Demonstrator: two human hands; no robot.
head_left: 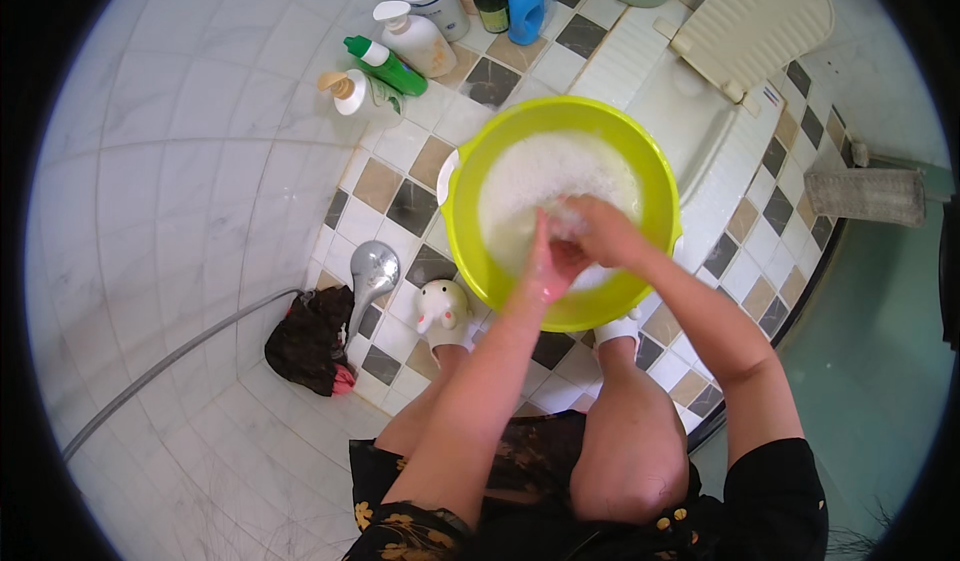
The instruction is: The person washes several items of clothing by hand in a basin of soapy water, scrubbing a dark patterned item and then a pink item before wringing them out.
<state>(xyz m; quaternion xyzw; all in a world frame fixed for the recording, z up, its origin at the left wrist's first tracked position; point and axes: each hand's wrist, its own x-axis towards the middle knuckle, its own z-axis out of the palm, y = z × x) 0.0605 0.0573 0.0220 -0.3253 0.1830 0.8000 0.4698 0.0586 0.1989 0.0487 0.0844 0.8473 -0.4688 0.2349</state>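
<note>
A lime-green basin (660,176) stands on the floor between my feet, with white suds (560,161) covering the water inside. Both hands are together over the suds near the basin's near side. My left hand (553,264) has foam on it and its fingers are curled. My right hand (604,233) is closed against the left one, its fingers bent toward the foam. Something whitish and foamy shows between them; whether it is wet cloth or only lather cannot be told.
Several pump bottles (418,43) and a blue bottle (530,3) stand along the wall. A cream washboard (760,26) leans at the upper right. Left of my slippers (442,306) lie a shower head (375,266) with its hose and a dark lacy garment (312,341).
</note>
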